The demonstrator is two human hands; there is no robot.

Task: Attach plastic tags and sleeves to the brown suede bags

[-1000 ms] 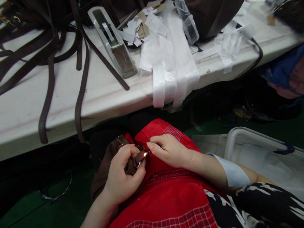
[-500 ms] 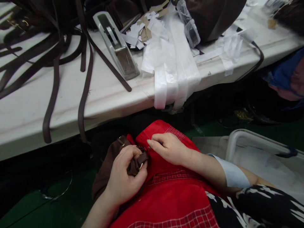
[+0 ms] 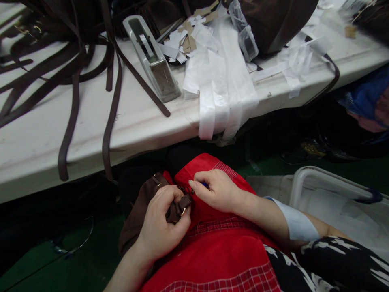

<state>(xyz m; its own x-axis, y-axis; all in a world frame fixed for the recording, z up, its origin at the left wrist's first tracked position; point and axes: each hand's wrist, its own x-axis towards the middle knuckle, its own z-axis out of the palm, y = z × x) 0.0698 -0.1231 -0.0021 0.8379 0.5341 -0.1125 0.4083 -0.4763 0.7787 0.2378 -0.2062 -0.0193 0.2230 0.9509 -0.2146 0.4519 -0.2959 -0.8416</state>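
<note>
The left hand (image 3: pixel 164 219) has its fingers clamped on a brown strap piece (image 3: pixel 184 201), its metal ring beside the thumb; a brown bag (image 3: pixel 136 215) lies just left of these fingers. The right hand (image 3: pixel 217 190), just to their right above a red apron (image 3: pixel 219 247), has its fingers curled around a blue object (image 3: pixel 205 185), mostly hidden. Ahead of the fingers runs a white table (image 3: pixel 146 132). Forward-left, dark straps (image 3: pixel 71 125) hang over its front edge. Directly forward stand a grey tape dispenser (image 3: pixel 165 79), paper scraps (image 3: pixel 184 36) and clear plastic bags (image 3: pixel 221 89) draped over the edge. Right of the fingers is a white bin (image 3: pixel 331 176); below left, a green floor (image 3: pixel 85 259).
</note>
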